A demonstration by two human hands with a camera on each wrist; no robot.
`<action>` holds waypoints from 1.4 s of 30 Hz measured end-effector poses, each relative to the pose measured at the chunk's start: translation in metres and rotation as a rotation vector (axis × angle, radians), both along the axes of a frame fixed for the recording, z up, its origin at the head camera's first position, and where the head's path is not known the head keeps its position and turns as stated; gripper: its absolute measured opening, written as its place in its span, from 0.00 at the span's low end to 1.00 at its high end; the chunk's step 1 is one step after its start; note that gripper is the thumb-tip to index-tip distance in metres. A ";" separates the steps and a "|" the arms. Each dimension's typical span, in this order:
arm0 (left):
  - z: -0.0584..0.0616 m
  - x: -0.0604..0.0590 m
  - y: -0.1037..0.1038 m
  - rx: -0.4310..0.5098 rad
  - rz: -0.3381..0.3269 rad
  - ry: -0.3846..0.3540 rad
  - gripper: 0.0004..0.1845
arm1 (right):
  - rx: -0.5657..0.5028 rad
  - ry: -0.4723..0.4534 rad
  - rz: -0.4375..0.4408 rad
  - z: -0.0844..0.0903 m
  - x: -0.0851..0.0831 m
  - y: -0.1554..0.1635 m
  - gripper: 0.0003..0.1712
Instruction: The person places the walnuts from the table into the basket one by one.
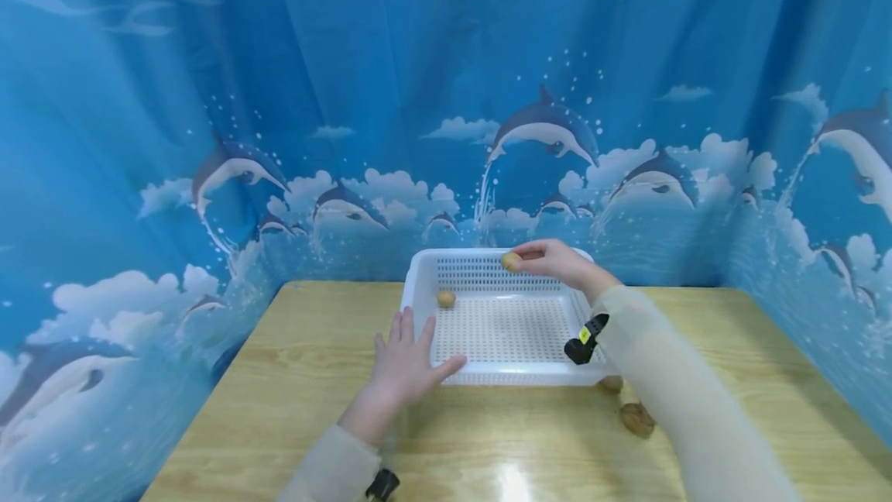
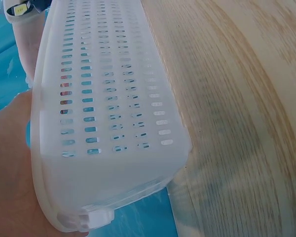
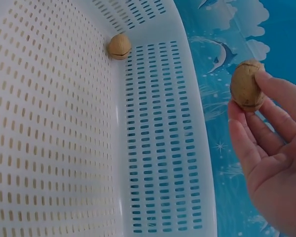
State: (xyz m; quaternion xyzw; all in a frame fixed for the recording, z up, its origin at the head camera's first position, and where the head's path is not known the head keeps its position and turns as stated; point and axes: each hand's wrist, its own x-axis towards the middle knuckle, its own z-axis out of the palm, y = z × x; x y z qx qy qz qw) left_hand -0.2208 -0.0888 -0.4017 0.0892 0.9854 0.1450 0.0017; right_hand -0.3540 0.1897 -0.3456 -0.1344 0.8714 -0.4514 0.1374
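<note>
from where i stand, a white plastic basket [image 1: 523, 368] sits on a wooden surface [image 1: 334, 324], its open top facing up so that what lies inside can be seen and reached. the left hand [image 1: 404, 362] rests at its near left corner, fingers straight and spread, grasping nothing that i can see; the thumb lies over the near rim. that touch probably serves to steady the basket, which looks light.

the right hand [image 1: 557, 263] holds a walnut [image 3: 246, 85] between thumb and fingertips, the palm turned towards the shell without closing round it. a pinch like this seems to suit a small, hard, rounded thing and leaves much of it uncovered. this walnut is up by the far rim; whether it is over the basket or just beyond it, i cannot tell.

another walnut [image 1: 446, 298] lies inside, near the far left corner, where the walls would keep it from rolling off. two more are outside on the surface by the near right corner: a darker walnut [image 1: 637, 420] beside the right sleeve [image 1: 686, 386], and a partly hidden walnut [image 1: 612, 383] close against the basket.
</note>
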 end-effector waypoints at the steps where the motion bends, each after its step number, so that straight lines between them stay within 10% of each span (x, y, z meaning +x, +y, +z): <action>1: 0.000 0.000 0.000 0.001 0.001 0.000 0.52 | -0.007 0.001 0.006 -0.001 -0.002 -0.002 0.30; 19: -0.005 0.005 -0.004 0.014 -0.012 0.003 0.52 | 0.051 -0.125 0.032 -0.057 -0.031 -0.053 0.25; 42: -0.001 0.001 0.001 0.007 -0.021 0.058 0.52 | 0.179 0.009 0.036 -0.082 -0.040 -0.091 0.18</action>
